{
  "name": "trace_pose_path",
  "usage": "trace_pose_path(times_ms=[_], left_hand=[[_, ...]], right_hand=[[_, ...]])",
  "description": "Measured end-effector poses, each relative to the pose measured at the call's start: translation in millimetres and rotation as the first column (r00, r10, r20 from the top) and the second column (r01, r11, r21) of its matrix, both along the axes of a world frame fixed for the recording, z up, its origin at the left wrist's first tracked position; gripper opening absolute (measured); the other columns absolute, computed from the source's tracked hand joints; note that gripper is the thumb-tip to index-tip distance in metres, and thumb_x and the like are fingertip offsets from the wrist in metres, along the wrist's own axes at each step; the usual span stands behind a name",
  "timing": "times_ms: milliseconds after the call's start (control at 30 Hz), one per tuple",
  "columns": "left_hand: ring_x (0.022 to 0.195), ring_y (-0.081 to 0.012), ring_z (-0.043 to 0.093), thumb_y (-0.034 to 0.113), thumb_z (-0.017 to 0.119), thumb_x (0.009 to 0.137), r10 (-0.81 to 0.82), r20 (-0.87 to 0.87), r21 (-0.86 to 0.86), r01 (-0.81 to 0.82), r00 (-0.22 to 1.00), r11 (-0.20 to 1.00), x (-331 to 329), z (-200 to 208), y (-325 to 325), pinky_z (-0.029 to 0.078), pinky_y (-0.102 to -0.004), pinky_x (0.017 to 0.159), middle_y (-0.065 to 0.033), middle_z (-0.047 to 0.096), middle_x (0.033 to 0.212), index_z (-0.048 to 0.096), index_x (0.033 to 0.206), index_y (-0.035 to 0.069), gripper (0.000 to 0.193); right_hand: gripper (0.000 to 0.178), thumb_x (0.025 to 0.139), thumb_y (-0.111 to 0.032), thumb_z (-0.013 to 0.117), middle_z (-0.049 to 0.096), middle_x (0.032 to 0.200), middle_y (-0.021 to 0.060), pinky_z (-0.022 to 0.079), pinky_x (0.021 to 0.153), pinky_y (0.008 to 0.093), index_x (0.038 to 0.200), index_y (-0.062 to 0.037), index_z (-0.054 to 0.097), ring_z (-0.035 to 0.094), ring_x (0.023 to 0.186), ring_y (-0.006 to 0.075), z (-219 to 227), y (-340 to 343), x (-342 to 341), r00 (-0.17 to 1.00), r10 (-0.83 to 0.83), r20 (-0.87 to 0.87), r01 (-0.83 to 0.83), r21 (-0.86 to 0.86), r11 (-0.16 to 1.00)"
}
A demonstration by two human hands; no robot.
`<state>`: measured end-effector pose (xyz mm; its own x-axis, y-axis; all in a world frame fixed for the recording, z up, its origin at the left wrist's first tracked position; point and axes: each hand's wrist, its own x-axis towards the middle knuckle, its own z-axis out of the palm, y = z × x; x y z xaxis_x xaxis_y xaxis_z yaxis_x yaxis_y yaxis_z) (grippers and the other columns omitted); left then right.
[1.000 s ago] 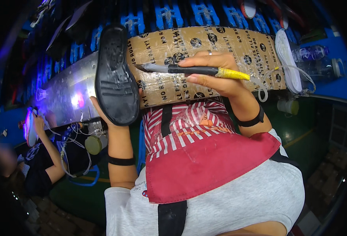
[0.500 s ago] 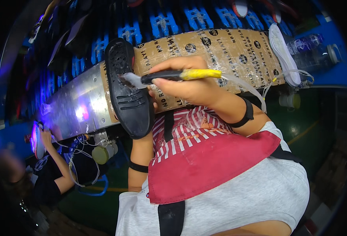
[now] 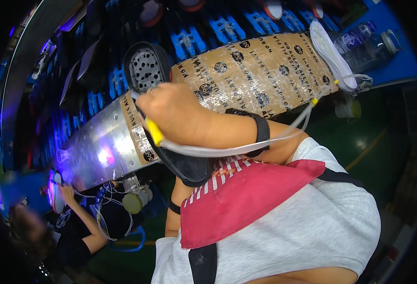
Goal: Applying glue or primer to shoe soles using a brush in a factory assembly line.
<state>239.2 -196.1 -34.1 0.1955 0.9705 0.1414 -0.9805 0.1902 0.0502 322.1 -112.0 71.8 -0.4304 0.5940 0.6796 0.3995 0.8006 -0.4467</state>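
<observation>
A black shoe sole is tilted over the bench edge, its holed end pointing away from me. My left forearm runs up beneath its near end. The sole and my right arm cover my left hand, so its fingers do not show. Over the middle of the sole, my right hand is closed round a glue brush with a yellow handle end. A clear tube trails from the brush to the right. The pale bristles show only partly beside my fist.
Printed brown cardboard covers the metal bench. A white sole lies at its right end beside plastic bottles. Blue holders line the far side. At left, a co-worker's hand holds a shoe.
My right hand has moved left and turned over, bringing the brush across the sole with its yellow end toward me. The near end of the sole has shifted right and closer to me.
</observation>
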Motion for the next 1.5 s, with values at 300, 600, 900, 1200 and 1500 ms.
trace_pose_path(times_ms=[300,600,900,1200,1500], left_hand=[[0.117,-0.0392,0.038,0.047,0.057,0.079,0.009,-0.021,-0.009,-0.009,1.0,1.0,-3,5,4,0.035,-0.0566,0.094,-0.0208,0.038,0.13,0.031,0.134,0.008,0.072],[0.116,-0.0371,0.04,0.044,0.058,0.08,0.019,-0.032,-0.018,-0.02,0.999,1.0,-5,13,2,0.035,-0.0552,0.094,-0.0184,0.04,0.129,0.033,0.133,0.008,0.069],[0.115,-0.035,0.041,0.04,0.059,0.08,0.051,-0.038,-0.04,-0.053,0.998,0.998,-9,18,5,0.035,-0.0539,0.095,-0.0159,0.042,0.128,0.035,0.131,0.008,0.065],[0.114,-0.033,0.043,0.037,0.06,0.08,0.059,-0.044,-0.072,-0.062,0.997,0.995,-22,23,33,0.035,-0.0525,0.095,-0.0134,0.044,0.127,0.037,0.13,0.008,0.062],[0.114,-0.0349,0.041,0.043,0.05,0.084,0.137,-0.159,0.057,-0.129,0.978,0.99,-50,4,49,0.04,-0.0557,0.088,-0.0126,0.04,0.132,0.043,0.128,0.016,0.052]], right_hand=[[0.02,0.065,-0.014,0.069,0.057,0.065,0.0069,0.047,0.058,0.034,0.081,-0.006,0.061,0.058,0.063,0.0242,-1,-1,-1,0.97,0.104,-0.22,-0.099,0.033,0.995],[0.02,0.065,-0.013,0.067,0.059,0.069,0.0092,0.046,0.059,0.0349,0.082,-0.0051,0.062,0.059,0.064,0.0244,-6,-32,-4,0.96,0.186,-0.21,-0.213,-0.113,0.971],[0.024,0.06,-0.015,0.069,0.058,0.068,0.0091,0.046,0.063,0.0358,0.081,-0.0084,0.061,0.058,0.065,0.0267,-15,-31,-3,0.906,0.419,-0.065,-0.423,-0.086,0.902],[0.025,0.064,-0.014,0.069,0.056,0.068,0.0075,0.048,0.064,0.0355,0.087,-0.008,0.062,0.059,0.066,0.0256,-25,-30,1,0.929,0.35,-0.122,-0.358,-0.047,0.933],[0.022,0.071,-0.016,0.069,0.065,0.078,0.0115,0.049,0.064,0.0328,0.09,-0.0054,0.066,0.063,0.07,0.0269,-19,-31,16,0.866,0.389,-0.315,-0.478,-0.293,0.828]])
